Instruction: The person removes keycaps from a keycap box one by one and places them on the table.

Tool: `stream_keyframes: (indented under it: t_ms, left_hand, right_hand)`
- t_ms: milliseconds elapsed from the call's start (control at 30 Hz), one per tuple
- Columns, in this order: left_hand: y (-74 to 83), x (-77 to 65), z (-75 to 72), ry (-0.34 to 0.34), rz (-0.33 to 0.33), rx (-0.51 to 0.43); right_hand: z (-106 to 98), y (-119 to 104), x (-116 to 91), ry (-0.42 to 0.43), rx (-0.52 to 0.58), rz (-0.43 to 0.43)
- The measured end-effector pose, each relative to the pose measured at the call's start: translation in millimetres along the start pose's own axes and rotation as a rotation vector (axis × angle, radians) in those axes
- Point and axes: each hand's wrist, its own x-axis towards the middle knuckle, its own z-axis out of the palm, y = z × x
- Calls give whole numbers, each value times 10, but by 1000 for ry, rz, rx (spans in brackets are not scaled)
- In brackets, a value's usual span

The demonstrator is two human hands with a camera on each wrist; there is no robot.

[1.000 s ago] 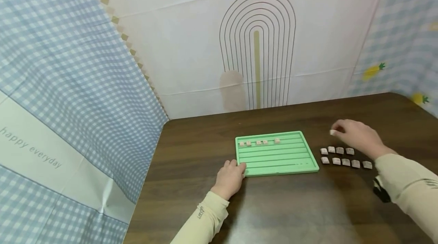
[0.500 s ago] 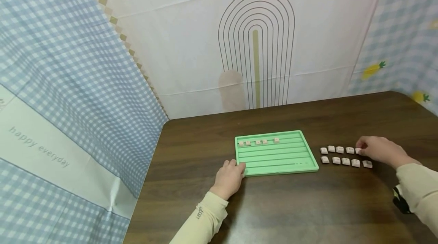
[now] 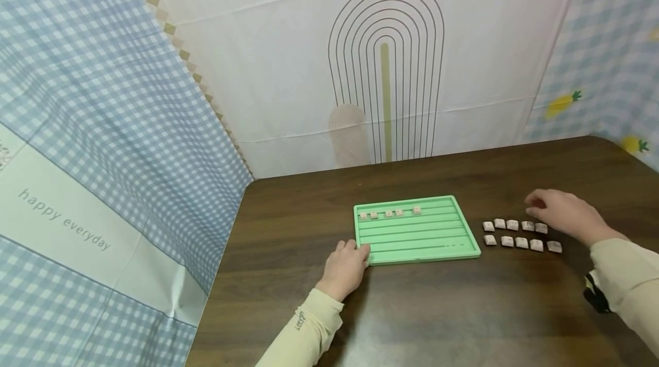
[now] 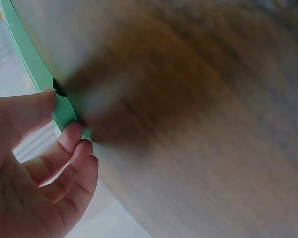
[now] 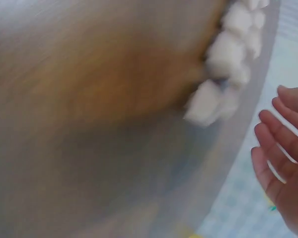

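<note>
A green grooved tray (image 3: 416, 236) lies on the dark wooden table (image 3: 437, 310). Several small pale tiles (image 3: 389, 214) stand in its far groove. My left hand (image 3: 359, 251) pinches the tray's near-left corner. In the left wrist view, the thumb and curled fingers of that hand (image 4: 64, 119) grip the green tray's rim (image 4: 27, 59). To the right of the tray, loose tiles (image 3: 520, 234) lie in two rows. My right hand (image 3: 535, 204) hovers just above the far row with straight fingers (image 5: 275, 134) and holds nothing. The loose tiles (image 5: 223, 59) look blurred in the right wrist view.
Cloth backdrops close the scene in. A blue checked one (image 3: 103, 127) hangs on the left. A white one with an arch print (image 3: 386, 70) hangs behind. A pineapple-print one (image 3: 612, 70) is at the right. Bare tabletop lies in front of the tray.
My right hand carried one tile down to the right end of the far loose row, let it go and lifted slightly off. The left hand and the tray stayed put.
</note>
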Motion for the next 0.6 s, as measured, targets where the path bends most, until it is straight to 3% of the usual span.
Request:
stream_keyframes:
  t_ms: [167, 367, 600]
  left_hand:
    - [-6, 4, 6, 8, 15, 15]
    - [-6, -4, 2, 9, 15, 19]
    - [-37, -8, 16, 12, 15, 30]
  right_hand:
    - [40, -482, 310, 65, 23, -106]
    - [307, -1153, 645, 62, 37, -206]
    - [634, -1571, 825, 64, -78, -243]
